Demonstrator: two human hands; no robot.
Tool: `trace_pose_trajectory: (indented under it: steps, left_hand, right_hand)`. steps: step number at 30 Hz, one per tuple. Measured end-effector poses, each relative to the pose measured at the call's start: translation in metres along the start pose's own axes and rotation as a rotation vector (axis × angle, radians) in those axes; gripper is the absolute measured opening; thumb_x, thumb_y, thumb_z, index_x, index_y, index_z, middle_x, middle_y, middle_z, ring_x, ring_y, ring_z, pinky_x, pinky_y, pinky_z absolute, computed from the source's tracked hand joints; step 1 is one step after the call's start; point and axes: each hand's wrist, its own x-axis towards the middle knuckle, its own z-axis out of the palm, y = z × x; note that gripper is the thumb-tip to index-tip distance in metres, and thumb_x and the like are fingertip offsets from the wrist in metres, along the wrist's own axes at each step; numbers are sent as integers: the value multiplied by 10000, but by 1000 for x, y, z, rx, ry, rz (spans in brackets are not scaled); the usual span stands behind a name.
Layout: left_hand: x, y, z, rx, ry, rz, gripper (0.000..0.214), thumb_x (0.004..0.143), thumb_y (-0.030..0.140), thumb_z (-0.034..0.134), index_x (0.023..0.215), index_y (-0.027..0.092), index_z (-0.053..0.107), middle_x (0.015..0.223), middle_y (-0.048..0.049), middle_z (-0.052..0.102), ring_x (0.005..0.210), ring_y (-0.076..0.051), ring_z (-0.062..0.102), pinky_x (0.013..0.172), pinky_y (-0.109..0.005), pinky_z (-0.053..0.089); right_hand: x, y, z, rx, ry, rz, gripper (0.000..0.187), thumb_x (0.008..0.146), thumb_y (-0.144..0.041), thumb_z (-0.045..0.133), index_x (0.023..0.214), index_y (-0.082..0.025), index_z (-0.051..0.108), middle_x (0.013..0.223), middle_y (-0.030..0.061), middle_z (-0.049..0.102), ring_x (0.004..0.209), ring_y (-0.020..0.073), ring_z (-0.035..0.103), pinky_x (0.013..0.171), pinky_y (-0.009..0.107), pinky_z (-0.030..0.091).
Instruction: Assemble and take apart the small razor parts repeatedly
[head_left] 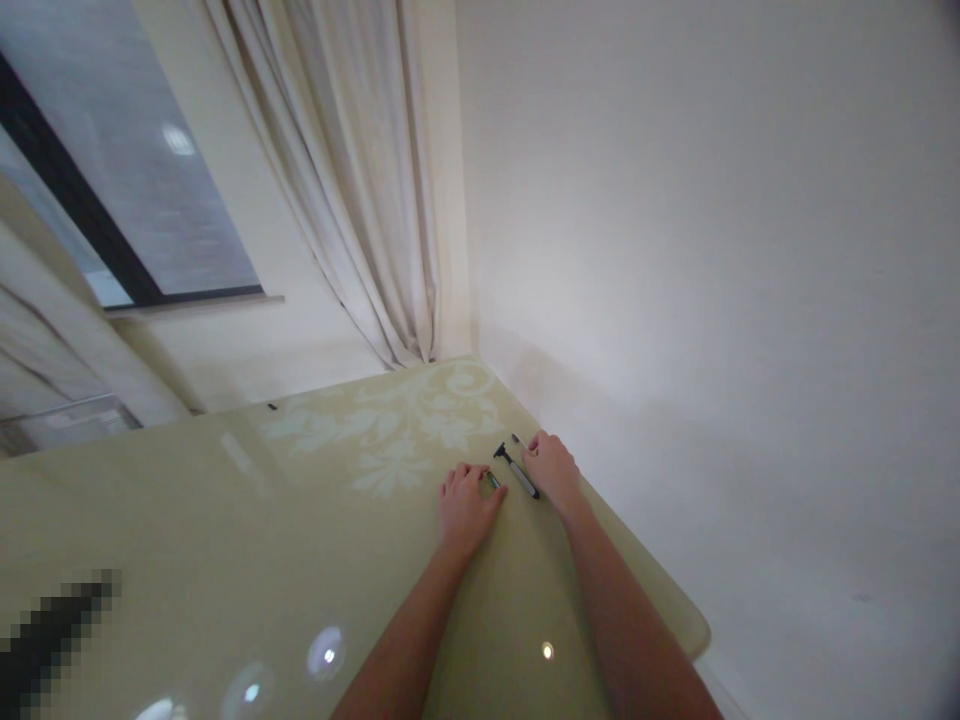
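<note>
On the glossy table near its right-hand edge, my left hand (466, 507) lies palm down with thumb and index finger closed around a small dark, slim cylinder (493, 480). What kind of thing it is cannot be made out. My right hand (553, 468) pinches a thin, light-coloured stick with a dark tip (517, 440); its other end is hidden by the fingers. Between both hands lies a black and silver tool with a T-shaped head (523, 478), its head pointing away from me. Neither hand appears to grip this tool.
The pale green table (300, 560) carries a white floral pattern and light reflections. A plain wall (712, 300) borders its right side. Curtains (360, 180) hang beyond the far edge. A small black piece (272, 407) lies near that edge. A pixelated dark shape (45, 640) is at lower left.
</note>
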Motion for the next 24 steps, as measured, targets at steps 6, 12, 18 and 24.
trace_pose_trajectory:
  steps: [6, 12, 18, 24]
  left_hand:
    - [2, -1, 2, -90, 15, 11, 323, 879, 370, 703, 1161, 231, 776, 1169, -116, 696, 1175, -330, 599, 1028, -480, 415]
    - [-11, -20, -19, -239, 1, 65, 356, 871, 346, 696, 1206, 241, 755, 1183, -80, 724, 1002, -214, 684, 886, -327, 527]
    - [-47, -108, -101, -182, 75, -28, 342, 774, 349, 722, 1088, 238, 798, 1002, -84, 774, 911, -276, 685, 906, -427, 508]
    - [-71, -188, -142, 80, 154, -193, 425, 859, 491, 606, 1181, 257, 755, 1030, -77, 753, 1010, -321, 677, 931, -470, 463]
  right_hand:
    - [-3, -6, 0, -59, 3, -89, 241, 932, -392, 648, 908, -172, 744, 1066, 140, 700, 1059, 276, 653, 813, 319, 462]
    - [-12, -12, 1, -127, -37, -128, 174, 908, -315, 665, 856, -178, 759, 1046, 142, 730, 1033, 277, 674, 798, 319, 474]
    - [-21, -25, 2, -79, -22, -155, 163, 931, -295, 659, 893, -178, 765, 1026, 135, 730, 1012, 277, 684, 773, 314, 471]
    - [-40, -54, 28, 134, -17, -294, 206, 939, -331, 681, 852, -159, 755, 921, 98, 724, 861, 227, 677, 767, 298, 452]
